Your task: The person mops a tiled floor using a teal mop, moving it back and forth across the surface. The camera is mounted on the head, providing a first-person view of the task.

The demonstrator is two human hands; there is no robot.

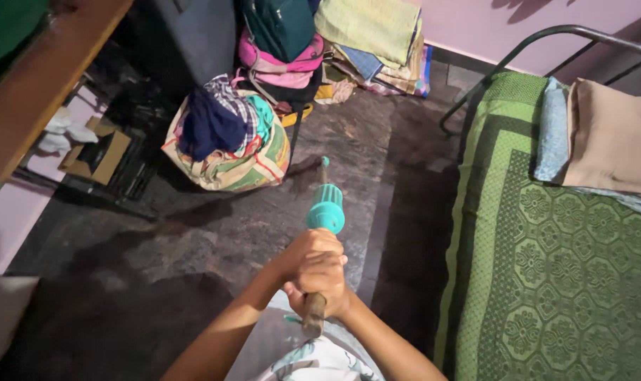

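Upright, broom handle (322, 233) tipped slightly forward

open brown cardboard box (98, 156) on floor at left, under shelf

Dark stone floor (193, 247), pink wall (476, 25), bed w/ green cover (546, 282), dim light

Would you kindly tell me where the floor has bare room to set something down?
The dark stone floor is bare between the striped cloth bag and the green bedspread, ahead of both hands on the teal-collared stick. It is crowded by the far wall: backpacks, folded cloths and boxes.
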